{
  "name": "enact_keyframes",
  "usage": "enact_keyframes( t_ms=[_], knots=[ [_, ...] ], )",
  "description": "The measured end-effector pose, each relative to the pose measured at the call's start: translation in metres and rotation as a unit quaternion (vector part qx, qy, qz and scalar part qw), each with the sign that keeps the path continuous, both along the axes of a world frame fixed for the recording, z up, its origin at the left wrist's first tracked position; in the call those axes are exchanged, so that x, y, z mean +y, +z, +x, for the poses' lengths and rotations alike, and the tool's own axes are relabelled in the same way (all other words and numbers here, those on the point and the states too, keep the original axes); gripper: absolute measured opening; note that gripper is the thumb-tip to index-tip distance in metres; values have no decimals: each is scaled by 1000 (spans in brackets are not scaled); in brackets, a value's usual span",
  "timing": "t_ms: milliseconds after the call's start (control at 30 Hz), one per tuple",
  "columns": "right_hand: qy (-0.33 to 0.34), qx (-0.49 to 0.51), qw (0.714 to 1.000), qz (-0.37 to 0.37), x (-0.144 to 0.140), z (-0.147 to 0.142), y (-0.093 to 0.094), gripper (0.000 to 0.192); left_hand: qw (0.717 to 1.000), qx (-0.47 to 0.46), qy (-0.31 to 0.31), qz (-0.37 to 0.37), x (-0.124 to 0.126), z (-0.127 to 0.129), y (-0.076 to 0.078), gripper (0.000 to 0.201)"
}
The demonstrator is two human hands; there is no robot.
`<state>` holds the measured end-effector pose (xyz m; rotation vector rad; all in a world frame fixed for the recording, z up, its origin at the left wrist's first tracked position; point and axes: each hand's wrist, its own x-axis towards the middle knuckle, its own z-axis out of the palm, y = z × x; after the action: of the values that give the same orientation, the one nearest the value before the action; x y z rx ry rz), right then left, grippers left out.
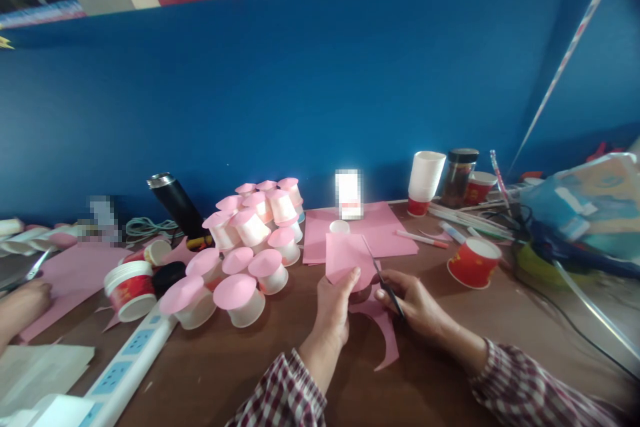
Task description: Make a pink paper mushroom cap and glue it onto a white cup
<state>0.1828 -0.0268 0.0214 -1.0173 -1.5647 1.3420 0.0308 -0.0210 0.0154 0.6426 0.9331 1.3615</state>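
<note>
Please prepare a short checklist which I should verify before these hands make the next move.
1. Left hand grips the pink sheet: ok.
2. Right hand holds the scissors: ok.
3. Space behind the pink sheet free of fingers near the blades: cannot tell, hidden.
4. Area below the hands free of scraps: not ok, a curved pink offcut shows there.
5. Red cup apart from right hand: ok.

No readable text, brand or number. Gold print on red cup at right [467, 270], too blurred to make out. Same for red-banded cup at left [134, 291]. Bright panel by blue wall [349, 193] pixelated, content lost. Pale patches on plastic bag [593, 193] smeared, can't tell if lettering.
</note>
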Motion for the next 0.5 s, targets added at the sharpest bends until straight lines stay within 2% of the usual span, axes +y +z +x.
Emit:
enact_keyframes(
  t_ms=[500],
  knots=[
    [-7, -11, 1000, -12, 2, -1, 0, 35, 1000, 4, 21, 1, 2, -1, -1, 42]
  ],
)
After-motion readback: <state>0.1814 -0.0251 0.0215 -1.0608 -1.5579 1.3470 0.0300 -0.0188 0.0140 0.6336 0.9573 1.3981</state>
